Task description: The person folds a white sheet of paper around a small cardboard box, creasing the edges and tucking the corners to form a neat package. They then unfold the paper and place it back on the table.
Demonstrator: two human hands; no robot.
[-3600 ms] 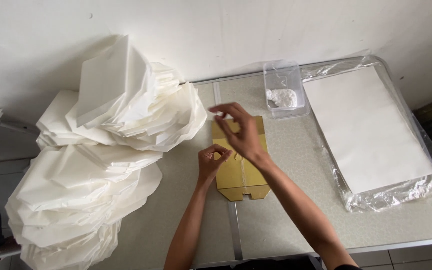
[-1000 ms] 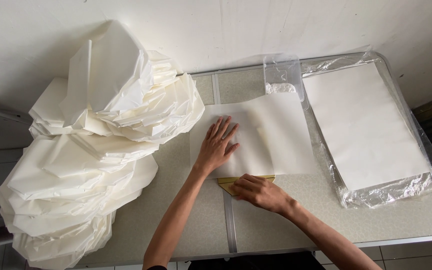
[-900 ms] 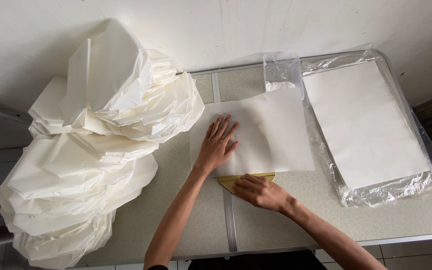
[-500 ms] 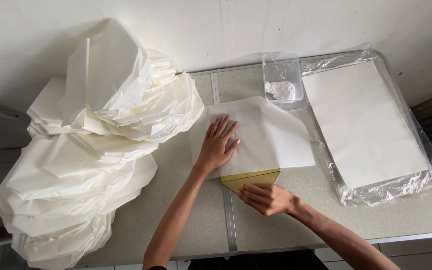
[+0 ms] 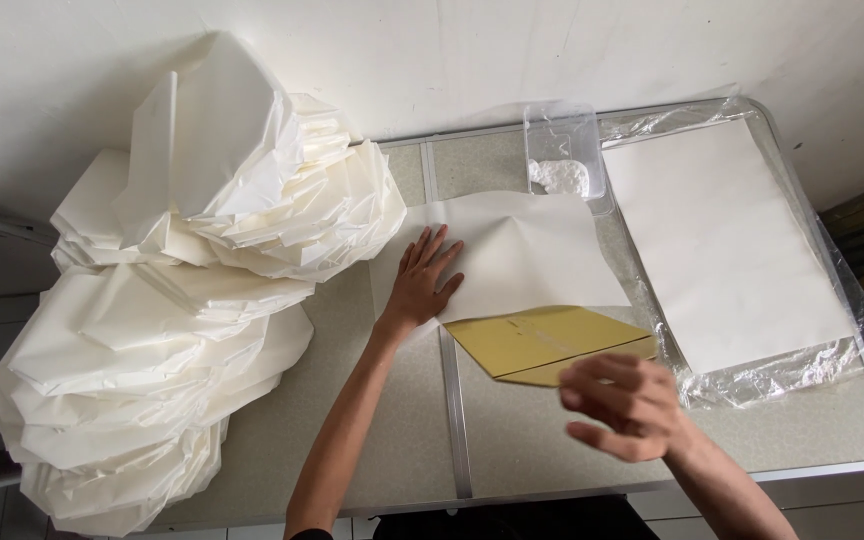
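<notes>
A white paper sheet (image 5: 522,255) lies in the middle of the grey table (image 5: 372,440). My left hand (image 5: 424,280) presses flat on the sheet's left part, fingers spread. A yellow-brown cardboard piece (image 5: 542,342) sticks out from under the sheet's near edge. My right hand (image 5: 620,402) hovers just in front of the cardboard, blurred, fingers loosely apart and holding nothing.
A big heap of folded white paper (image 5: 182,290) fills the table's left side. A stack of white sheets in clear plastic wrap (image 5: 727,240) lies at the right. A clear plastic tub (image 5: 564,150) with white stuff inside stands at the back.
The white sheet was laid over the cardboard. My right hand has since left the cardboard's near edge and pulled back toward me, and more cardboard shows. My left hand stays pressed on the sheet.
</notes>
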